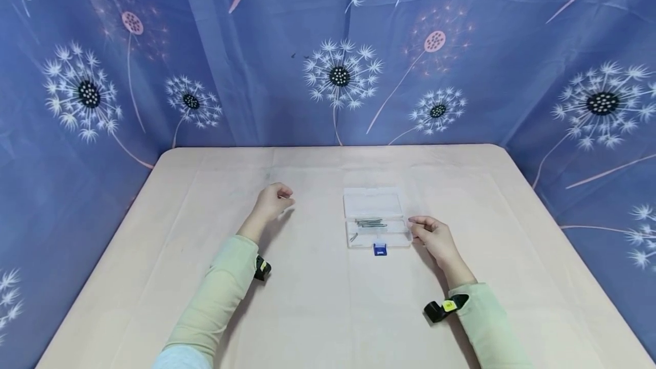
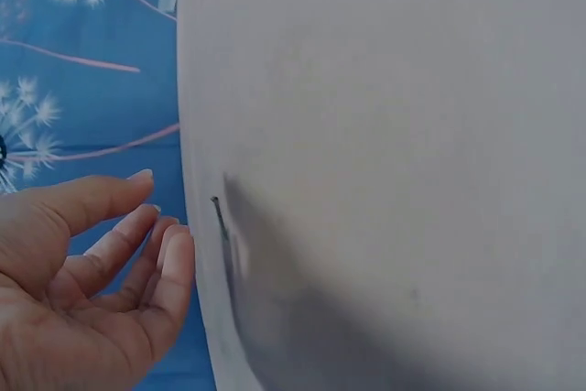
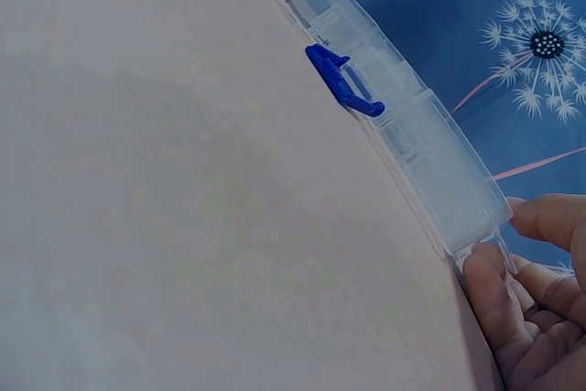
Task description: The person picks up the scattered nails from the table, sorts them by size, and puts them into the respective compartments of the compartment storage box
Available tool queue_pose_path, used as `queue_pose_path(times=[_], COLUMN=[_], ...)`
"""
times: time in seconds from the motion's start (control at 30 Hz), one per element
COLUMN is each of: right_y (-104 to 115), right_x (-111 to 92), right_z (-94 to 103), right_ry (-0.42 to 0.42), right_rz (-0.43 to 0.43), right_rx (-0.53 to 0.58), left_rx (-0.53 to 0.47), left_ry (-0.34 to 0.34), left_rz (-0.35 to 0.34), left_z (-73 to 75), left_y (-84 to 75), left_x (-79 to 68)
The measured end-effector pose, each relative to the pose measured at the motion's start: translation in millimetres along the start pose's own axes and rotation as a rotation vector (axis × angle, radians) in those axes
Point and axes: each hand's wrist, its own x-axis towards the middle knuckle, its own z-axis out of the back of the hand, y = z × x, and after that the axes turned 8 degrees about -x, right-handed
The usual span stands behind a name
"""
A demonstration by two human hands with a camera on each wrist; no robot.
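A clear plastic box [image 1: 405, 240] lies on the table with its lid [image 1: 372, 204] folded back and a blue latch [image 1: 380, 250] at its front. Several thin, nail-like metal pieces [image 1: 370, 223] rest inside. My right hand [image 3: 540, 309] pinches the box at its right end, thumb and fingers on either side of the corner. Left of the box, my left hand [image 1: 271, 203] hovers over the table, fingers loosely bent and nothing between them. In the left wrist view, one thin nail [image 2: 219, 215] lies on the table just beyond those fingertips.
A pale cloth covers the table [image 1: 307, 300], whose far edge meets a blue curtain [image 1: 256, 73] with dandelion prints. Curtain also hangs along the left and right sides. A black wrist camera [image 1: 262, 268] sits on the left sleeve, another camera [image 1: 439, 309] on the right.
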Motion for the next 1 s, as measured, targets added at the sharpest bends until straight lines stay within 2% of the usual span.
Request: queue_pose_path(times=[0.33,0.5,0.83,1.0], right_y=[-3,-5,-3,-1], right_x=[-2,0,-2,-1], right_z=[-1.9,-3.1,-1.9,-0.6], right_ry=[0.001,-0.004,-0.007,-0.003], right_rz=[0.021,0.020,0.022,0.026], right_rx=[-0.002,-0.008,-0.001,0.000], left_rx=[0.057,0.085,0.144,0.204], left_ry=[-0.016,-0.016,-0.002,0.024], left_rz=[0.024,0.006,-0.005,-0.014], left_z=[0.5,0.5,0.2,1.1], left_y=[16.2,20.8,16.8,14.9], left_x=[7.2,11.5,12.9,15.1])
